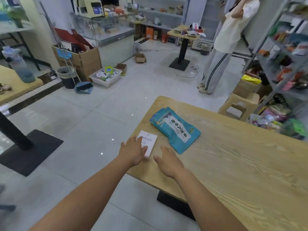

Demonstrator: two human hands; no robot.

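White box (150, 142): lay flat on the wooden table (233, 164), close to the table's left edge, printed face up.
Left hand (133, 152): lay over the box's near left part, fingers straight and spread, the thumb along the box's near end; nothing was gripped.
Right hand (168, 161): was spread wide just right of the box, palm down over the table top, fingers relaxed and holding nothing; whether it touched the wood could not be told.
Blue pouch (175, 129): lay flat just beyond and to the right of the box, slanted across the table, with a white printed band down its middle; it was near the box, with a strip of bare wood between them.
Stool (240, 105): stood on the floor past the table's far edge.
Shelf rack (286, 64): ran along the right side, packed with coloured packets.
Standing person (221, 47): stood far off beside the rack, in a pale top and striped trousers.
White tray (106, 79): sat on the floor far to the left, filled with small packets, near a dark bin (66, 77) and a blue dustpan (84, 87).
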